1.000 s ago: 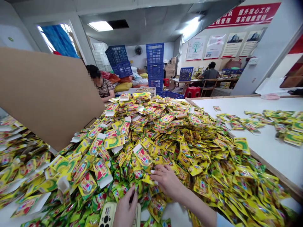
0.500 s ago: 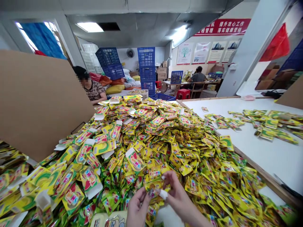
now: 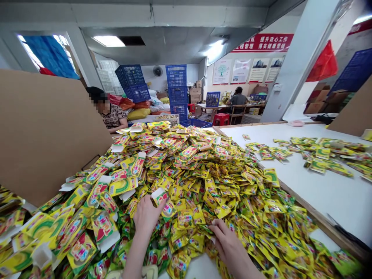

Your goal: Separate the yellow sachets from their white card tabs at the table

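My left hand (image 3: pixel 147 215) reaches into the heap and closes on a small yellow card box (image 3: pixel 165 204) with a white open flap. Its thumb lies over the box's printed face, and its other fingers are partly hidden behind the flap. To the right, my right hand (image 3: pixel 228 244) pinches the edge of a yellow-green sachet (image 3: pixel 207 229) among other yellow sachets (image 3: pixel 186 219). Green sachets (image 3: pixel 158 255) lie below my left wrist. A cream-coloured item (image 3: pixel 149 271) shows partly at the bottom edge, beneath my left forearm.
Card boxes (image 3: pixel 104 228) and sachets form a high heap before me. A large cardboard sheet (image 3: pixel 52 131) stands at left, with a co-worker (image 3: pixel 112 114) behind it. A wooden ledge (image 3: pixel 312 215) borders the white table (image 3: pixel 290 170); a dark tool (image 3: pixel 345 232) lies near it.
My hands were close together at the front of the heap. Now they are apart: the left has moved forward and left to the box, the right slightly rightward. The view has shifted a little.
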`<action>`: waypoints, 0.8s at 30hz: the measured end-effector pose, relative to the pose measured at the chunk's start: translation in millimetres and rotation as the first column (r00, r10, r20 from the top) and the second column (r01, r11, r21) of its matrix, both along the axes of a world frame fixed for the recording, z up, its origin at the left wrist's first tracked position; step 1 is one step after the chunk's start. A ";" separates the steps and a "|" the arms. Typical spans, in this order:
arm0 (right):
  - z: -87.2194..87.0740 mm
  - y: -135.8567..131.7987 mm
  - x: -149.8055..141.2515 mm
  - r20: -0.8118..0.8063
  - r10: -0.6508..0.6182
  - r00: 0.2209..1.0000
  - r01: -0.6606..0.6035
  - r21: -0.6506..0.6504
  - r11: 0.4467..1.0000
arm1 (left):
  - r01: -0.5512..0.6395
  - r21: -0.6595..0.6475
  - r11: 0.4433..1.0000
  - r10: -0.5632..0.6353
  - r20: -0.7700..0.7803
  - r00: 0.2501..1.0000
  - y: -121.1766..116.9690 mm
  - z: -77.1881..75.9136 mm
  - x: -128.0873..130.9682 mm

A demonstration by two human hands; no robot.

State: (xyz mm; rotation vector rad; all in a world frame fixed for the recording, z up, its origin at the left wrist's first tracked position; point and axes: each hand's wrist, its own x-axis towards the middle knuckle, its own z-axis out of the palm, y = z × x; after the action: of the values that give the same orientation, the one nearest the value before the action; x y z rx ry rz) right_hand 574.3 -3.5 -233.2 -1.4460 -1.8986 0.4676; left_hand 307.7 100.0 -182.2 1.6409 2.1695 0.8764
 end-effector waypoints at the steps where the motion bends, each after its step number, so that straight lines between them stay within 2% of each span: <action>1: 2.4 -0.1 -0.1 -0.042 0.005 0.999 -0.005 -0.022 1.000 | 0.014 0.039 0.999 -0.015 0.018 1.000 -0.4 -3.5 4.9; 3: 12.0 1.0 0.3 -0.212 0.014 0.977 -0.035 -0.098 0.995 | 0.056 0.122 0.991 -0.067 0.086 0.994 -7.7 -8.9 16.2; 4: 18.4 2.0 1.1 -0.334 0.004 0.943 -0.054 -0.142 0.988 | 0.086 0.160 0.983 -0.108 0.134 0.985 -14.1 -10.6 21.3; 7: 38.8 4.7 2.9 -0.672 -0.096 0.735 -0.119 -0.266 0.957 | 0.171 0.225 0.959 -0.231 0.276 0.933 -40.4 -13.0 30.9; 9: 50.6 5.9 0.2 -0.788 -0.170 0.592 -0.158 -0.320 0.934 | 0.180 0.233 0.956 -0.262 0.392 0.882 -60.7 -14.1 34.0; 11: 60.6 7.2 -8.1 -0.838 -0.197 0.509 -0.210 -0.343 0.916 | 0.172 0.189 0.967 -0.253 0.609 0.751 -80.5 -16.4 37.8; 13: 69.8 8.7 -21.5 -0.863 -0.147 0.483 -0.291 -0.316 0.903 | 0.217 0.073 0.974 -0.181 0.826 0.535 -97.9 -20.2 44.0; 14: 74.4 9.4 -29.0 -0.868 -0.092 0.489 -0.339 -0.286 0.896 | 0.261 0.015 0.965 -0.132 0.890 0.437 -105.2 -22.4 47.8; 16: 84.2 10.1 -42.7 -0.845 0.056 0.532 -0.414 -0.202 0.888 | 0.340 -0.057 0.938 -0.067 0.937 0.343 -116.9 -26.4 55.0; 18: 94.4 8.9 -50.7 -0.740 0.225 0.634 -0.457 -0.123 0.881 | 0.362 -0.070 0.930 -0.062 0.938 0.340 -124.1 -28.1 59.6; 21: 109.3 4.6 -49.0 -0.420 0.400 0.814 -0.489 -0.124 0.864 | 0.381 0.001 0.924 -0.152 0.918 0.366 -127.7 -24.9 61.1; 24: 122.9 -0.6 -39.6 -0.099 0.488 0.867 -0.497 -0.220 0.839 | 0.487 0.121 0.865 -0.289 0.914 0.286 -127.0 -19.3 61.7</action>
State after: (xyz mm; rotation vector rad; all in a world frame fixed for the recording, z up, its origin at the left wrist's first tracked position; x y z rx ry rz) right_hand 534.7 -4.1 -110.3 -1.0562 -2.2415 0.9906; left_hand 369.4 -27.0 -201.5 1.0400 0.9335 1.0219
